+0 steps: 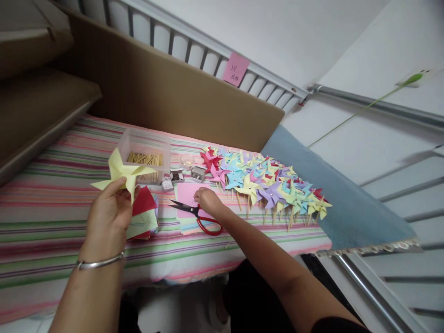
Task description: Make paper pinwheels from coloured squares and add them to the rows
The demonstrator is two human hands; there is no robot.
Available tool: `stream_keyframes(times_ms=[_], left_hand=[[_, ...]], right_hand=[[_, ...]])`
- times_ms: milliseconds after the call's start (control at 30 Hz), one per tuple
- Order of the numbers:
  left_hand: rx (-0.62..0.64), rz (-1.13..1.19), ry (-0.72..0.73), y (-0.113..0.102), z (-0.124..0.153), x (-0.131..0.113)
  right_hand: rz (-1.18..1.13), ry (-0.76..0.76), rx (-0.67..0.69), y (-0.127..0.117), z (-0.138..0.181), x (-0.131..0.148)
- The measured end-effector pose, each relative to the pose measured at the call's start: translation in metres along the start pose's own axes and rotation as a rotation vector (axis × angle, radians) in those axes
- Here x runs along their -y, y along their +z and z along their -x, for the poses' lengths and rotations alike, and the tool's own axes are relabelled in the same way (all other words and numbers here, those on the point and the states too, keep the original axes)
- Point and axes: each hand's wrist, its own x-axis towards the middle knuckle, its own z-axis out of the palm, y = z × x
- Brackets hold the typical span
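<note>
— Underneath everything, striped cloth [52, 217] in pink and green bands, falling away at the near edge. Nearest to the lens?

— Lifted off the cloth, the left hand [107, 210], thumb and fingers pinched on a lower blade of a yellow pinwheel [123, 173]; silver bangle [100, 263] on the wrist. Partly covering a folded paper pile [144, 215], red and green, so hard to count.

— And across?

— Knuckles up, the right hand [206, 200], laid on a pink paper stack [185, 194] just beside the red-handled scissors [197, 215]. Fingertips curled under and out of sight; cannot tell whether gripping anything or only pressing.

— Behind that?

— Half masked by the yellow blades, a clear box [145, 152] of wooden sticks; beside it some small metal pieces [197, 173] and a tiny clear dish [187, 161], too small to identify. Then a dense row of finished pinwheels [267, 182], overlapping, sticks toward the near side, spilling onto a blue pad [329, 194].

— Room to move?

— Bare cloth to the left, well apart from everything; crowded on the right. Boxed in at the back by a cardboard sheet [173, 92] against a white railing [194, 44], with a pink note [236, 68] stuck up there, writing unreadable. Left edge cut off by more cardboard.
</note>
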Motion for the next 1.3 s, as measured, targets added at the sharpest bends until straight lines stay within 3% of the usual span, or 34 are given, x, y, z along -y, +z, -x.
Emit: stream_keyframes(times_ms=[400,667,1067,1300], left_hand=[[-0.004,0.005,-0.026,0.006,0.002,0.005],[-0.004,0.015,-0.035,0.006,0.001,0.006],[0.006,0.015,-0.014,0.004,0.002,0.004],[0.021,0.007,-0.027,0.003,0.001,0.004]], right_hand=[[-0.062,-0.024,-0.043,0.001,0.003,-0.001],[-0.131,-0.007,-0.107,0.001,-0.001,0.016],[0.049,-0.071,-0.098,0.012,0.013,0.033],[0.053,-0.045,-0.079,0.020,0.001,0.029]])
